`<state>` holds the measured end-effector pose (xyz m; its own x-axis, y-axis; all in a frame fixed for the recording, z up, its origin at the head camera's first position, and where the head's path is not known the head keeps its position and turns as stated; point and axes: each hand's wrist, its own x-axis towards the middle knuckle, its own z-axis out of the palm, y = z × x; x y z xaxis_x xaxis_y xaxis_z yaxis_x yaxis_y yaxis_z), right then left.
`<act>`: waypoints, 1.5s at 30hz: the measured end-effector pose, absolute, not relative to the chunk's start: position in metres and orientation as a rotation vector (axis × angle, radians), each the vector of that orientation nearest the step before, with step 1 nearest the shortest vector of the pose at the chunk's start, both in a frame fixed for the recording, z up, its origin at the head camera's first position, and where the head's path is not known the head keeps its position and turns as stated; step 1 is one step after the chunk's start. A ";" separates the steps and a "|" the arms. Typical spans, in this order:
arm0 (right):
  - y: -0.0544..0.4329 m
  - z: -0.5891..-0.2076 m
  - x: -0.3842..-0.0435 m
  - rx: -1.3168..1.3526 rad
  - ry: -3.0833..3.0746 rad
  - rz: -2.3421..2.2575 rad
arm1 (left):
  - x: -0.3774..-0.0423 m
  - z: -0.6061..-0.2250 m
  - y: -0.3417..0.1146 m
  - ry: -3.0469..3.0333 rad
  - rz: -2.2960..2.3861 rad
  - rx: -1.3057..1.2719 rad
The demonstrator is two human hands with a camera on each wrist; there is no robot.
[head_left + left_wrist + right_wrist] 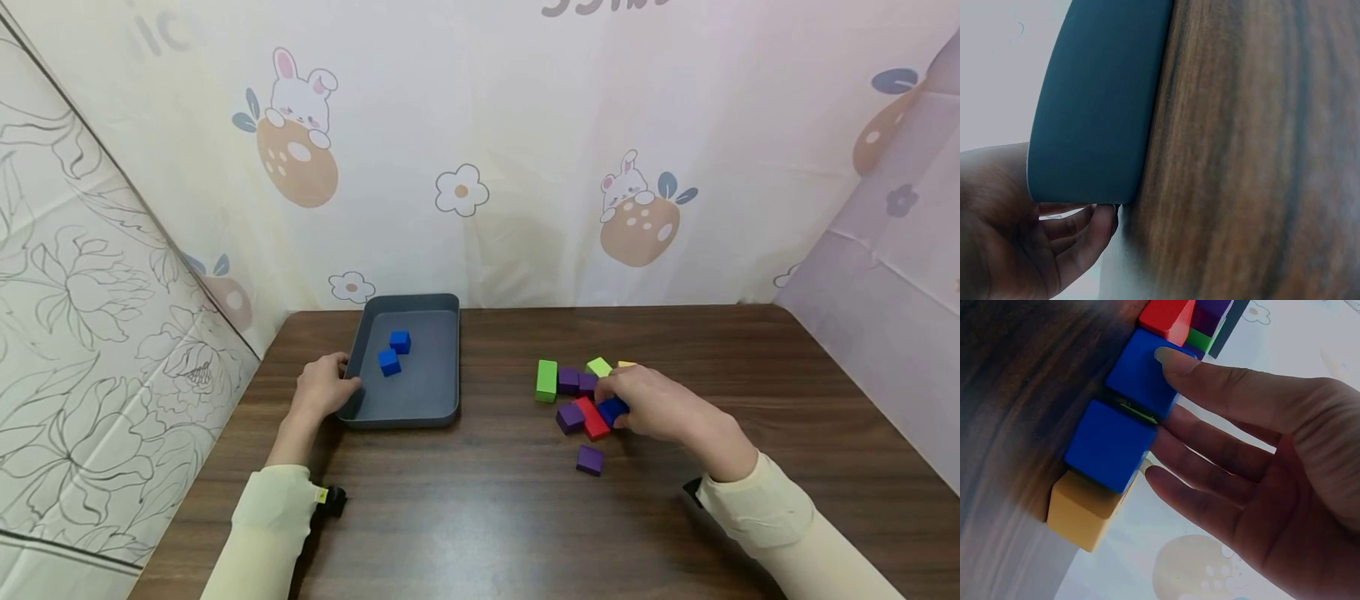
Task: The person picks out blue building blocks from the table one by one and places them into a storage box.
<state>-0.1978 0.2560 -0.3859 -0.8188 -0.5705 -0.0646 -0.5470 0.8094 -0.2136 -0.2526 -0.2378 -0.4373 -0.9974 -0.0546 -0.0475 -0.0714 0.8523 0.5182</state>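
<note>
My left hand [318, 392] holds the left side of a grey tray [450, 367], thumb at its rim. In the left wrist view, curled fingers [1094, 240] meet the tray's outer wall [1097, 112]. Two blue blocks [389, 362] lie inside the tray. Over a cluster of coloured blocks, my right hand [660, 404] pinches a blue block [1141, 372]; the thumb presses its near face and the other fingers are partly hidden behind. A second blue block [1110, 447] sits beside it, close to the fingertips, with a yellow block [1082, 509] beyond.
Around the right hand lie a red block [592, 419], several purple blocks [589, 460], a green block [547, 381] and a lighter green one [598, 367]. The brown wooden table [480, 517] meets a patterned curtain [510, 242] at its back edge.
</note>
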 end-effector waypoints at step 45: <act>0.245 -0.374 -0.196 -1.047 2.934 -0.351 | -0.252 -0.438 -0.239 3.006 0.852 -0.096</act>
